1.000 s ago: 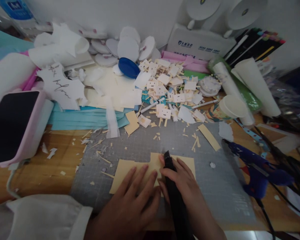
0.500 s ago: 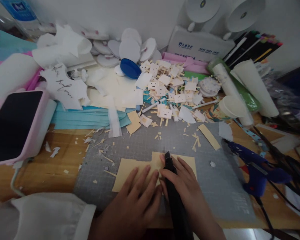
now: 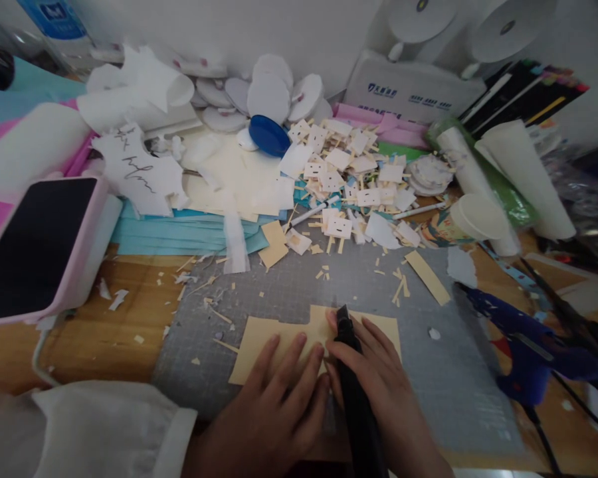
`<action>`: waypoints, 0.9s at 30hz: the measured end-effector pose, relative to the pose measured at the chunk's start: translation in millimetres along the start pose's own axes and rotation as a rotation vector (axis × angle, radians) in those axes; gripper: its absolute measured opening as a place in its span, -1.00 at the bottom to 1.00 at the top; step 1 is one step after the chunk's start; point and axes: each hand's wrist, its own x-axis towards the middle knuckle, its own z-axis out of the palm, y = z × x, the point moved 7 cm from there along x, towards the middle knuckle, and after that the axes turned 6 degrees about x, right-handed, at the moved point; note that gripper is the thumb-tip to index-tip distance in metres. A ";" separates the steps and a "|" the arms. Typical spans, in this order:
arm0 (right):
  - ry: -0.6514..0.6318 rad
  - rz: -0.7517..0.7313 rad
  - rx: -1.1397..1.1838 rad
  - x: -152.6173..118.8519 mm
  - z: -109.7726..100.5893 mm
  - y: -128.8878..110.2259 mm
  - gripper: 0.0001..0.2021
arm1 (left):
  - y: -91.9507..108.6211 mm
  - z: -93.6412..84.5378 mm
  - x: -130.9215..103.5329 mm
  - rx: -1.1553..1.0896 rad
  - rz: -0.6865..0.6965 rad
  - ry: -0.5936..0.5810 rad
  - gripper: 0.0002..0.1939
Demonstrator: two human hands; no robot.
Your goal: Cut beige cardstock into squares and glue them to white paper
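Observation:
A cream paper sheet (image 3: 259, 335) with a stepped upper edge lies on the grey cutting mat (image 3: 214, 372) near the front. Flat on its left part rests my left hand (image 3: 284, 405), fingers spread, holding nothing. My right hand (image 3: 379, 385) is wrapped around a black cutter-like tool (image 3: 356, 398), whose tip touches or hovers just over the sheet. Some fingers of that hand lie on the paper to the right of the tool. The contact between tip and paper is too dark to make out.
A blue glue gun (image 3: 523, 338) with cables lies at the right. Behind the mat is a pile of small paper figures (image 3: 339, 226), beside a paper cup (image 3: 471, 216). A pink-cased phone (image 3: 34, 245) stands at the left, near blue sheets (image 3: 179, 236). Paper scraps dot the mat.
The whole view has shifted slightly, so the objects appear a little further right. Both hands and the tool keep nearly the same place on the sheet.

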 end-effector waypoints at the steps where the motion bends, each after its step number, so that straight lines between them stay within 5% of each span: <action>1: 0.009 0.001 -0.002 0.4 -0.5 0.1 -0.78 | -0.2 -0.1 -0.1 0.000 -0.002 0.000 -0.62; 27: 0.028 -0.045 0.016 -7.4 -12.1 7.1 -0.73 | -2.9 0.5 -6.9 -0.030 -0.021 0.045 -0.64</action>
